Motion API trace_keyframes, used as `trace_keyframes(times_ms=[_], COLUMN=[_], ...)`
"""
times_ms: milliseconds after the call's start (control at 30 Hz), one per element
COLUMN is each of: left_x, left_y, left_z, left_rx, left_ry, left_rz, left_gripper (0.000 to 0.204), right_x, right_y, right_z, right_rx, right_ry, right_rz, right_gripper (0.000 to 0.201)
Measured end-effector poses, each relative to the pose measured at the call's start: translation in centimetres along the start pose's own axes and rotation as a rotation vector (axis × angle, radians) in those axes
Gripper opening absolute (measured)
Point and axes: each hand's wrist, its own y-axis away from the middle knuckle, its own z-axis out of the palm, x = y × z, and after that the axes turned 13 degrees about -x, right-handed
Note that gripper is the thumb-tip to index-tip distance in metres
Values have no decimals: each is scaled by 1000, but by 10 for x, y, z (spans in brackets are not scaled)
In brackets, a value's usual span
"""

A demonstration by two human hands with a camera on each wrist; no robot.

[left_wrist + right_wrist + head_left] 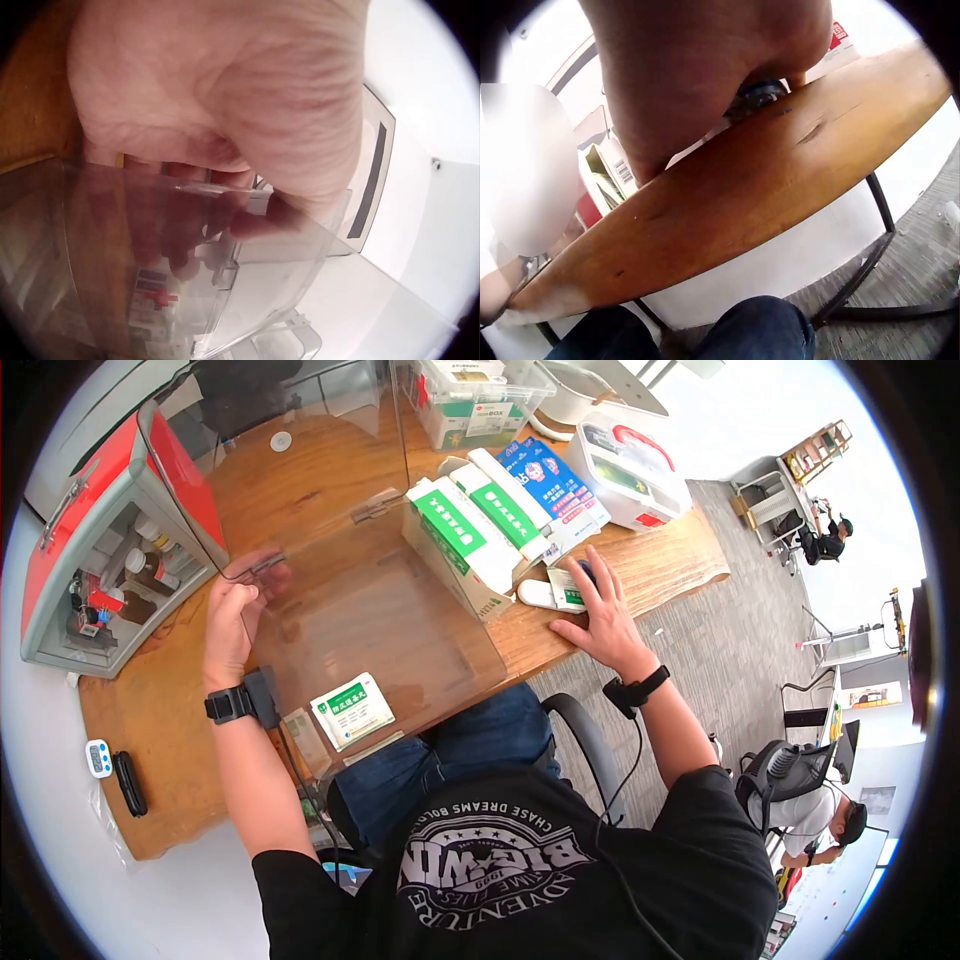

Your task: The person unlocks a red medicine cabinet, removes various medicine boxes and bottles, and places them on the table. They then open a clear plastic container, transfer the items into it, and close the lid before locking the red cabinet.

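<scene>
My left hand (235,622) grips the edge of a tinted see-through panel (350,610), beside a metal hinge piece. The thumb lies on the near side, and the fingers show through the plastic in the left wrist view. A second tinted sheet rises behind it, joined by hinges. Fingers spread, my right hand (608,628) rests at the table edge, by a white rounded object (537,593), a small green-and-white packet (566,590) and a dark round object. A larger green-and-white packet (352,712) overlaps the panel's near end.
Left stands a red-and-grey cabinet (100,470) with bottles. A carton (440,565) of green-and-white boxes, a blue box (555,490) and clear plastic tubs (625,475) fill the far right of the table. A timer (98,758) and black case (130,784) lie left.
</scene>
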Motion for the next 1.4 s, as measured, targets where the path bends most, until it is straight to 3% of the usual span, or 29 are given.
trace_keyframes(times_ms=[167,333,467,533,567,633,667,700,767,900,933,1000,1067,1100,1167,1200,1267,1333,1400], left_x=[-5,-6,-1,-1,-2,-2,-1,-2,-3,-5,-5,-7,-5,-4,-5,-5,-8,-8,-8], left_y=[0,-1,-3,-3,-3,-6,-7,-7,-7,-7,-7,-7,-6,-5,-6,-5,-5,-3,-3], left_z=[-3,-5,0,1,0,-2,-2,-1,-1,-6,-6,-6,-7,-6,-3,-5,-5,-5,-6], left_rx=[2,-1,-2,-18,-23,-61,-73,-59,-48,-31,-29,-24,-24,-15,-33,-23,-44,-2,4], left_ry=[33,75,87,68,69,25,17,59,94,42,45,38,28,31,45,18,23,-18,3], left_rz=[13,44,32,24,9,19,16,27,38,32,36,35,32,32,38,36,42,49,52], left_gripper=[53,51,51,51,51,54,54,54,54,54,54,54,54,54,54,54,54,54,54], right_x=[16,22,-41,-91,-113,-159,-183,-197,-228,-261,-266,-271,-280,-278,-264,-251,-235,-201,-156], right_y=[0,-4,-6,-6,-8,-22,-35,-49,-74,-111,-116,-123,-127,-125,-114,-105,-84,-64,-32], right_z=[5,11,-39,-76,-88,-102,-99,-86,-70,-24,-20,-20,-15,-11,-14,-26,-89,-120,-146], right_rx=[89,59,51,117,111,-155,-149,-308,-574,-789,-889,-892,-1063,-1059,-885,-887,-670,-355,-133], right_ry=[-10,62,106,-38,-47,-431,-344,-391,-125,110,178,123,264,269,36,38,-140,-411,-532], right_rz=[9,49,57,-217,-205,-634,-761,-843,-820,-821,-834,-917,-927,-923,-1047,-1013,-919,-863,-490], right_gripper=[94,91,94,74,74,52,37,33,34,39,42,44,40,40,30,30,33,34,31])
